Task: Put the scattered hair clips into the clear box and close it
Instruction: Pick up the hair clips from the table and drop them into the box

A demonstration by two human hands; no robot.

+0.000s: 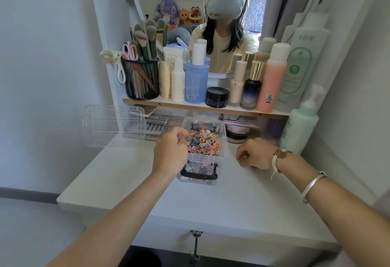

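A clear box (pixel 221 134) with black latch handles stands open in the middle of the white desk (pixel 130 174), filled with several small pastel hair clips (pixel 203 144). My left hand (pixel 171 153) is at the box's left rim, its fingertips pinching a small clip over the pile. My right hand (pixel 256 154) rests on the desk to the right of the box, fingers curled down around something small and dark that I cannot make out. The clear lid (pixel 111 127) lies apart at the desk's back left.
A shelf (pixel 202 107) above the desk carries a black mesh brush cup (pixel 141 81), bottles and a black jar (pixel 217 97). A green pump bottle (pixel 299 127) stands at the right. Lash trays and compacts sit under the shelf. A mirror is behind.
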